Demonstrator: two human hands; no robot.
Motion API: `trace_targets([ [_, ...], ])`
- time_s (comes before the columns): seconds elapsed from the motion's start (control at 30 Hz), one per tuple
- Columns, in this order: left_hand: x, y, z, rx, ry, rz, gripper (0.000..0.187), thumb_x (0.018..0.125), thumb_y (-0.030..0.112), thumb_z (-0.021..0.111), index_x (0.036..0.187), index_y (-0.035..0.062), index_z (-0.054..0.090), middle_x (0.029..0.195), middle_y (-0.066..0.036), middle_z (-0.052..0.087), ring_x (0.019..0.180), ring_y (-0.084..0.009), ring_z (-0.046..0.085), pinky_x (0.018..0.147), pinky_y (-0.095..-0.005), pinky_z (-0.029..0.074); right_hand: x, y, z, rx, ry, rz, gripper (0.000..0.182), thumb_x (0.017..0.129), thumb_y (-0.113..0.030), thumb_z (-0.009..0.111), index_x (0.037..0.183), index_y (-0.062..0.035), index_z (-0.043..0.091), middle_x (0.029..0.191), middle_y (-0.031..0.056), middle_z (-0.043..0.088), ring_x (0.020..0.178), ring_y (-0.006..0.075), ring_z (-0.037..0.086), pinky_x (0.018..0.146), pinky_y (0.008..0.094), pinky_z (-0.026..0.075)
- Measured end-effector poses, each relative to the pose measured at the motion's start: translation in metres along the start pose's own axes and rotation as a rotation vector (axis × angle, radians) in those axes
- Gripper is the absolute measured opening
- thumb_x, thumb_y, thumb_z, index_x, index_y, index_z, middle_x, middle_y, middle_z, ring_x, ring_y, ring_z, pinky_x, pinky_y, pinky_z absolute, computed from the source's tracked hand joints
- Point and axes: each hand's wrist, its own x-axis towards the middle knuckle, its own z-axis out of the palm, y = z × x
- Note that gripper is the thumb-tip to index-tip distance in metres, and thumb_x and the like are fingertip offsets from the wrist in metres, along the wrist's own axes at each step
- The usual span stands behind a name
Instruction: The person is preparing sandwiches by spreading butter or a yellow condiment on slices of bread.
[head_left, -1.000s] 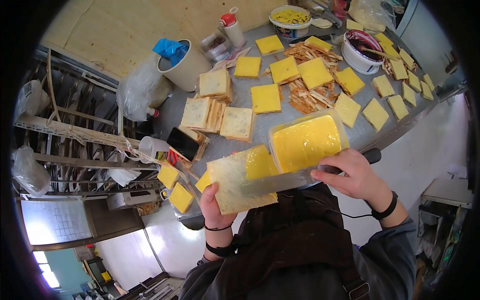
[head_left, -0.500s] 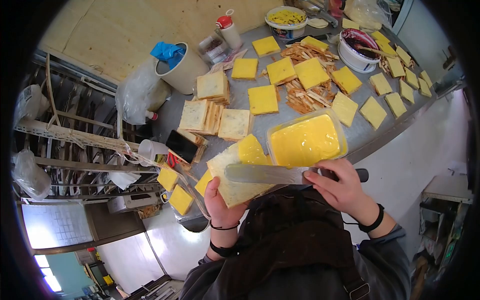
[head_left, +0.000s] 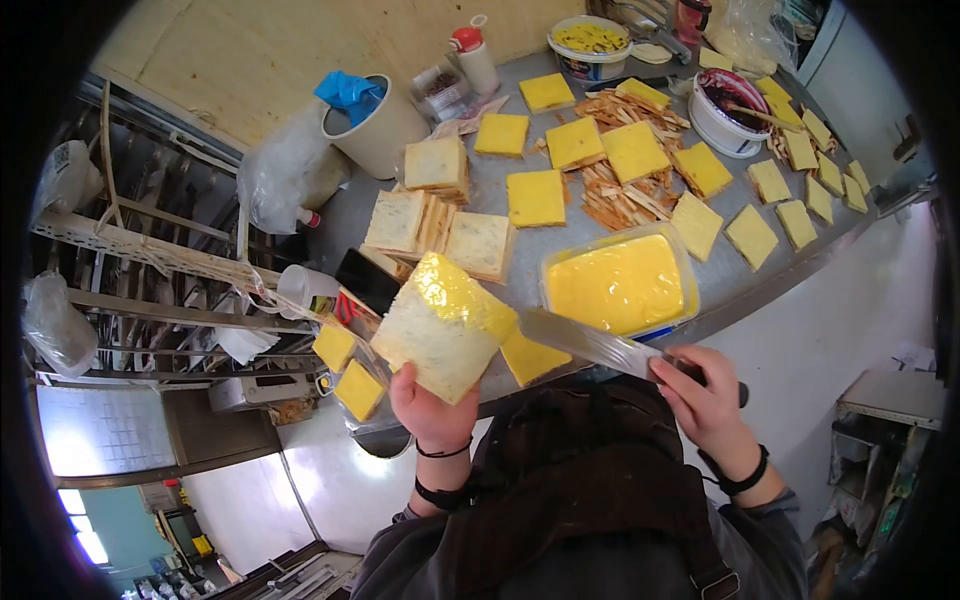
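Note:
My left hand holds up a pale square of crustless bread from below, tilted toward me, with glossy yellow spread across its upper corner. In my right hand is a palette knife, gripped where the blade meets the dark handle. Its blade tip lies close to the bread's right edge. Beneath the blade, a yellow-coated square rests at the table's front edge. Just beyond the knife stands a clear tub filled with smooth yellow spread.
Stacks of plain bread squares stand left of the tub. Yellow-coated squares and a heap of crust strips cover the middle. Behind are a dark-red-filled bucket, a yellow-filled bucket and a bin. Racks stand left.
The palette knife has moved right, off the bread's face, and its tip now angles up to the left. My left hand has tilted and raised the bread square, shifting it left.

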Motion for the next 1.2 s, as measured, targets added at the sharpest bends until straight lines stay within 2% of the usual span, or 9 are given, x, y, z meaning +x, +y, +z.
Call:
trace_targets([
  [0.1, -0.004, -0.014, -0.002, 0.0, -0.053, -0.019, 0.067, 0.083, 0.033, 0.05, 0.144, 0.0114, 0.033, 0.145, -0.01, 0.042, 0.134, -0.0339, 0.038, 0.111, -0.0519, 0.028, 0.009, -0.007, 0.028, 0.109, -0.004, 0.08, 0.04, 0.07, -0.005, 0.074, 0.11, -0.0119, 0.069, 0.102, 0.0084, 0.06, 0.075, 0.0226, 0.056, 0.066, 0.0337, 0.045],
  [0.27, -0.003, -0.02, -0.001, -0.043, -0.064, -0.008, 0.066, 0.083, 0.034, 0.051, 0.143, 0.0114, 0.035, 0.143, -0.009, 0.044, 0.132, -0.0326, 0.041, 0.109, -0.0501, 0.03, 0.012, -0.016, 0.04, 0.131, -0.081, -0.078, 0.035, 0.072, -0.006, 0.074, 0.106, -0.011, 0.067, 0.09, 0.0062, 0.061, 0.061, 0.0218, 0.056, 0.053, 0.032, 0.045],
  [0.4, 0.001, -0.012, -0.02, -0.137, -0.211, -0.007, 0.065, 0.083, 0.034, 0.051, 0.142, 0.0112, 0.036, 0.141, -0.007, 0.046, 0.13, -0.0309, 0.043, 0.108, -0.0479, 0.031, -0.002, -0.013, 0.04, 0.201, -0.15, -0.187, 0.031, 0.076, -0.01, 0.072, 0.106, -0.0109, 0.065, 0.092, 0.0068, 0.063, 0.068, 0.022, 0.06, 0.057, 0.0328, 0.047],
  [0.5, 0.002, -0.008, -0.014, 0.006, 0.09, 0.139, 0.062, 0.084, 0.039, 0.05, 0.14, 0.015, 0.041, 0.141, -0.005, 0.046, 0.128, -0.0296, 0.044, 0.104, -0.0478, 0.034, -0.006, 0.0, 0.034, 0.234, -0.166, -0.134, 0.026, 0.079, -0.008, 0.066, 0.105, -0.0093, 0.064, 0.095, 0.0088, 0.064, 0.071, 0.0244, 0.061, 0.061, 0.0346, 0.049],
  [0.63, 0.004, 0.002, -0.023, -0.158, -0.009, 0.124, 0.07, 0.079, 0.042, 0.056, 0.142, 0.0183, 0.038, 0.145, -0.003, 0.042, 0.134, -0.0272, 0.037, 0.112, -0.0485, 0.024, -0.002, 0.039, 0.028, -0.032, -0.184, 0.199, 0.03, 0.078, -0.002, 0.057, 0.107, -0.0065, 0.06, 0.092, 0.0155, 0.064, 0.073, 0.0306, 0.063, 0.062, 0.0394, 0.051],
  [0.73, 0.003, 0.007, -0.034, -0.232, -0.084, 0.093, 0.073, 0.08, 0.057, 0.052, 0.143, 0.0224, 0.037, 0.148, -0.002, 0.037, 0.137, -0.0268, 0.033, 0.112, -0.0491, 0.021, 0.019, 0.064, 0.023, -0.317, -0.358, 0.202, 0.028, 0.078, -0.003, 0.055, 0.106, -0.0059, 0.058, 0.083, 0.0135, 0.063, 0.07, 0.0297, 0.064, 0.058, 0.0383, 0.051],
  [0.83, 0.002, 0.009, -0.036, -0.264, -0.183, 0.049, 0.08, 0.082, 0.072, 0.04, 0.145, 0.0243, 0.034, 0.15, -0.001, 0.035, 0.137, -0.0273, 0.032, 0.112, -0.0492, 0.022, 0.043, 0.073, 0.035, -0.504, -0.508, 0.162, 0.021, 0.079, -0.006, 0.053, 0.099, -0.0057, 0.058, 0.077, 0.0097, 0.062, 0.067, 0.028, 0.065, 0.055, 0.0369, 0.051],
  [0.93, 0.002, 0.008, -0.028, -0.202, -0.143, 0.049, 0.073, 0.087, 0.068, 0.032, 0.144, 0.0228, 0.037, 0.147, -0.001, 0.039, 0.134, -0.0283, 0.036, 0.108, -0.0513, 0.027, 0.063, 0.08, 0.055, -0.624, -0.578, 0.075, 0.015, 0.078, -0.01, 0.056, 0.092, -0.0061, 0.059, 0.074, 0.009, 0.063, 0.066, 0.0247, 0.066, 0.055, 0.0355, 0.052],
  [1.2, 0.004, -0.001, -0.026, -0.2, -0.066, 0.072, 0.075, 0.088, 0.072, 0.027, 0.145, 0.0237, 0.036, 0.148, -0.001, 0.038, 0.134, -0.0279, 0.038, 0.107, -0.051, 0.03, 0.087, 0.081, 0.118, -0.671, -0.608, -0.213, 0.013, 0.075, -0.012, 0.06, 0.086, -0.0051, 0.059, 0.073, 0.0087, 0.062, 0.064, 0.023, 0.065, 0.053, 0.0329, 0.05],
])
